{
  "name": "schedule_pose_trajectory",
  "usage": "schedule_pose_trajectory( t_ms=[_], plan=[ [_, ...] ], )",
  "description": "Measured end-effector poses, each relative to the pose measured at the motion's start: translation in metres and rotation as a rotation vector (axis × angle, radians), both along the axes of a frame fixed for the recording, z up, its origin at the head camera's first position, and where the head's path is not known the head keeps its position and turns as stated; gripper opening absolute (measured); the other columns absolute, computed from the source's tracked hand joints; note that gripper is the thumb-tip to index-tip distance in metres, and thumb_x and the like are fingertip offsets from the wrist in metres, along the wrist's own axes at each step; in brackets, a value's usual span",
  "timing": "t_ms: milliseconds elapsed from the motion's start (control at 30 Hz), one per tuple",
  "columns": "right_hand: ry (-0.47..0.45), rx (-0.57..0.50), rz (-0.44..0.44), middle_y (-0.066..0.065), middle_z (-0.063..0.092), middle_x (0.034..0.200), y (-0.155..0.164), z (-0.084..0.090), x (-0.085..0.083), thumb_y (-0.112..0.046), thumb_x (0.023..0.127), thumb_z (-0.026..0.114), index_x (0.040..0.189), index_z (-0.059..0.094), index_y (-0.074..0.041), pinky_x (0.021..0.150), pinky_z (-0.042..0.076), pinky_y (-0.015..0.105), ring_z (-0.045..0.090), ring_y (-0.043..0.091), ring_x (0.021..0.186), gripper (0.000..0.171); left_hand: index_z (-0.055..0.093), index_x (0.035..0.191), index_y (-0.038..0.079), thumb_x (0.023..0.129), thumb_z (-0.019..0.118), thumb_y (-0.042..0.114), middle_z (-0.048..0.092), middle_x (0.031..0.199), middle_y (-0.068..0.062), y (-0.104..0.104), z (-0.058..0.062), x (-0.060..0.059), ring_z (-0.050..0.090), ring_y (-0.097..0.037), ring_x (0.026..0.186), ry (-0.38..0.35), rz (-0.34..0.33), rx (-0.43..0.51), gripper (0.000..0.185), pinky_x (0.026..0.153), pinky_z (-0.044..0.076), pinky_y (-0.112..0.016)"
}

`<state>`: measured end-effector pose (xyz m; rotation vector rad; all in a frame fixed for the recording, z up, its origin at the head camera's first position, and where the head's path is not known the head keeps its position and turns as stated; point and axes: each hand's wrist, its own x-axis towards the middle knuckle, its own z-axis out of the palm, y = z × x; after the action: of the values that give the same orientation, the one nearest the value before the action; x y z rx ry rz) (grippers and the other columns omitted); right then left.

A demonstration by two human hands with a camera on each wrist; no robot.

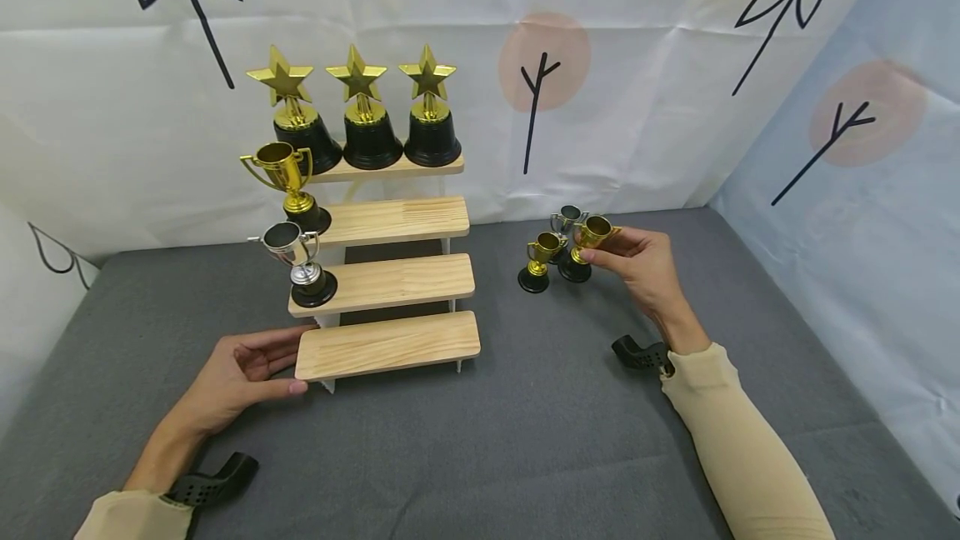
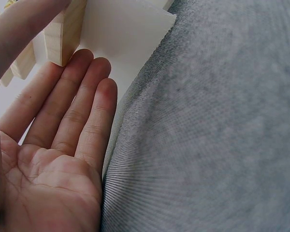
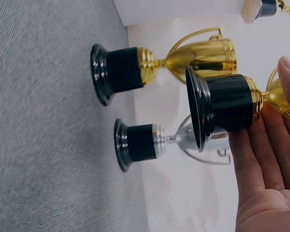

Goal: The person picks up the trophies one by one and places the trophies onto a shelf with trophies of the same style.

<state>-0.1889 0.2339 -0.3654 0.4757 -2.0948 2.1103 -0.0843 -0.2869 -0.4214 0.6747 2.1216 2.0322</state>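
Here the four-step pale wooden display stand [image 1: 390, 273] sits on the grey felt table cover [image 1: 525, 440], with bare cloth in front of it and a gap between its right edge and a small cluster of cups. The left hand [image 1: 232, 373] lies low at the left end of the bottom step, fingers [image 2: 82, 111] straight and relaxed, tips touching the wood, holding nothing. The right hand [image 1: 645, 265] pinches a small gold cup trophy on a black base [image 1: 588, 240], tilted and lifted off the cloth. Just beside it stand a second gold cup trophy [image 1: 538, 261] and a silver cup trophy [image 1: 567, 219] behind. On the stand's left side a larger gold cup [image 1: 288, 182] and a silver cup [image 1: 296, 261] occupy the middle steps; three gold star trophies [image 1: 360, 107] fill the top step, close to the printed backdrop [image 1: 637, 65].
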Motion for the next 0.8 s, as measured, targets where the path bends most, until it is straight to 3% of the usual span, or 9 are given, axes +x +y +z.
schedule_pose_trajectory(
  t_ms=[100,333,800],
  plan=[
    [0.013,-0.005,0.016,0.013,0.076,0.105,-0.002,0.004,0.002,0.013,0.082,0.077,0.112,0.074,0.007,0.081,0.063,0.026,0.073,0.018,0.098,0.03,0.048,0.134,-0.023,0.075,0.072,-0.026,0.064,0.135,0.006,0.0,0.0,0.0,0.064,-0.011,0.12,-0.003,0.007,-0.007,0.064,0.099,0.055,-0.025],
    [0.038,-0.003,-0.008,0.005,0.077,0.098,-0.008,0.01,0.007,0.016,0.081,0.077,0.108,0.076,0.005,0.077,0.064,0.025,0.074,0.016,0.093,0.029,0.047,0.134,-0.024,0.075,0.073,-0.026,0.064,0.134,0.006,0.001,0.001,0.001,0.064,-0.01,0.119,-0.009,0.015,-0.016,0.064,0.099,0.055,-0.025],
    [0.078,-0.014,0.022,0.007,0.077,0.096,-0.017,0.024,0.016,0.018,0.079,0.077,0.106,0.075,0.008,0.076,0.064,0.026,0.074,0.017,0.09,0.028,0.046,0.134,-0.024,0.075,0.073,-0.025,0.066,0.133,0.004,0.001,0.002,0.0,0.065,-0.011,0.119,-0.006,0.012,-0.021,0.065,0.099,0.055,-0.026]
  ],
)
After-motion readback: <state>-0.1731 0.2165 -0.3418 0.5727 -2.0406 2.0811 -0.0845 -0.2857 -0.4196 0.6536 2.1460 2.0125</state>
